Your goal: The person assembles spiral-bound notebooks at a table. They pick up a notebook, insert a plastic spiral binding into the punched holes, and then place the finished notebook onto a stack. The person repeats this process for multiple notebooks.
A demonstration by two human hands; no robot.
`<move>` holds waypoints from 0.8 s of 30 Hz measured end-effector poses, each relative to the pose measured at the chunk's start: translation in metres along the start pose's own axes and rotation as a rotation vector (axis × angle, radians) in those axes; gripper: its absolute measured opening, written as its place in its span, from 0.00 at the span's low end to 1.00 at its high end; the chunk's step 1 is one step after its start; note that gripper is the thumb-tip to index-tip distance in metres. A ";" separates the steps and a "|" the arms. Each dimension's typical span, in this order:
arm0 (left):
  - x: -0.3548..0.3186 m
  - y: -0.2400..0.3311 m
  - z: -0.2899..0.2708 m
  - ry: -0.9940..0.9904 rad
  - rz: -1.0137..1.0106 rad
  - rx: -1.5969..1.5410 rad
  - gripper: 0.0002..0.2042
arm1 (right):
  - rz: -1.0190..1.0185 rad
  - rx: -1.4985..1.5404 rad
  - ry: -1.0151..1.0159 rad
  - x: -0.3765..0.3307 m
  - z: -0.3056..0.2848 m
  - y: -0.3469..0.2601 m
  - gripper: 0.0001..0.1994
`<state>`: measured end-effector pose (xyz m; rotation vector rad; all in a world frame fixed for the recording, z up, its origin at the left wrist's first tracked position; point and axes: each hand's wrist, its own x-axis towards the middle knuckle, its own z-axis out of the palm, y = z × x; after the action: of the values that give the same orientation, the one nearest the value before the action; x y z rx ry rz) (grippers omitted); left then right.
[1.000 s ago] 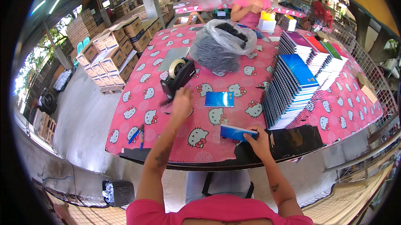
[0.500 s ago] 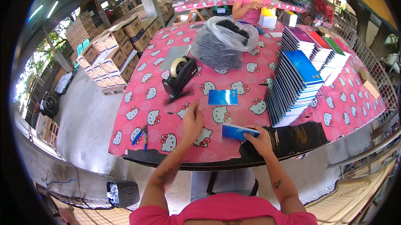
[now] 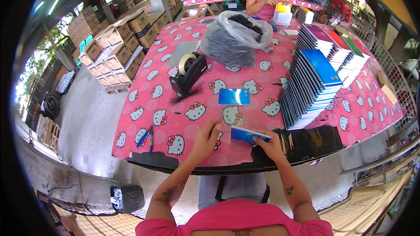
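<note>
My right hand [image 3: 269, 143] grips a small blue notebook [image 3: 243, 134] by its right end, thumb on the cover, just above the near part of the table. Close to the notebook's left end, my left hand [image 3: 205, 140] has its fingers closed on what looks like a thin black binding coil [image 3: 215, 125], partly hidden by the fingers. Another blue notebook [image 3: 234, 96] lies flat beyond my hands. Several loose black coils [image 3: 189, 95] rest beside the black tape dispenser [image 3: 189, 74]. A tall stack of blue spiral notebooks [image 3: 308, 91] stands to the right.
A clear plastic bag [image 3: 234, 43] full of black coils sits mid-table. Purple, red and green notebook stacks [image 3: 334, 45] stand at the far right. Blue pens [image 3: 146, 139] lie at the left on the pink tablecloth [image 3: 175, 118]. Across the table, a person in pink [image 3: 264, 0] handles yellow-topped pads.
My left hand has come nearer and to the right, toward the notebook, with the dark coil now showing at its fingers. My right hand keeps holding the notebook almost in place.
</note>
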<state>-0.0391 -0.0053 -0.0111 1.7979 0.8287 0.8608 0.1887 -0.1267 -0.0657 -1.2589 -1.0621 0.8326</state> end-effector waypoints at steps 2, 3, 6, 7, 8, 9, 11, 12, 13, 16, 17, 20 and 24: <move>-0.005 0.004 0.001 -0.004 0.120 0.130 0.12 | 0.018 0.008 -0.012 -0.001 0.000 0.000 0.13; -0.006 0.001 0.001 0.015 0.217 0.224 0.12 | 0.023 0.003 -0.016 -0.001 0.001 -0.001 0.13; -0.004 -0.009 0.006 0.077 0.421 0.364 0.11 | 0.035 -0.005 -0.025 -0.001 0.002 -0.008 0.13; -0.003 -0.010 0.008 0.098 0.473 0.388 0.11 | 0.036 -0.001 -0.025 -0.002 0.002 -0.008 0.13; -0.001 -0.007 0.009 0.089 0.470 0.385 0.10 | 0.037 0.002 -0.021 -0.002 0.001 -0.008 0.13; 0.001 -0.001 0.010 0.079 0.466 0.381 0.09 | 0.033 -0.004 -0.021 -0.002 0.000 -0.006 0.13; 0.001 0.002 0.012 0.074 0.445 0.335 0.07 | 0.023 -0.016 -0.021 -0.002 -0.001 -0.001 0.12; 0.000 0.002 0.012 0.080 0.427 0.293 0.07 | 0.019 -0.008 -0.021 -0.002 -0.001 -0.001 0.12; 0.000 0.002 0.013 0.085 0.409 0.250 0.06 | 0.015 0.000 -0.020 -0.002 0.000 -0.002 0.12; 0.002 0.002 0.011 0.024 0.422 0.316 0.06 | 0.017 0.000 -0.028 -0.001 0.001 -0.007 0.12; 0.003 0.001 0.011 0.028 0.403 0.336 0.06 | 0.022 -0.005 -0.034 -0.001 0.001 -0.008 0.12; 0.013 -0.005 0.011 0.013 0.383 0.390 0.07 | 0.003 0.004 -0.044 -0.002 0.000 -0.006 0.11; 0.021 -0.002 0.003 -0.095 0.431 0.402 0.07 | 0.000 -0.013 -0.061 0.000 -0.001 -0.004 0.12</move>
<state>-0.0261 0.0117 -0.0093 2.4097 0.5867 0.9132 0.1898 -0.1279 -0.0622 -1.2507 -1.1178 0.8700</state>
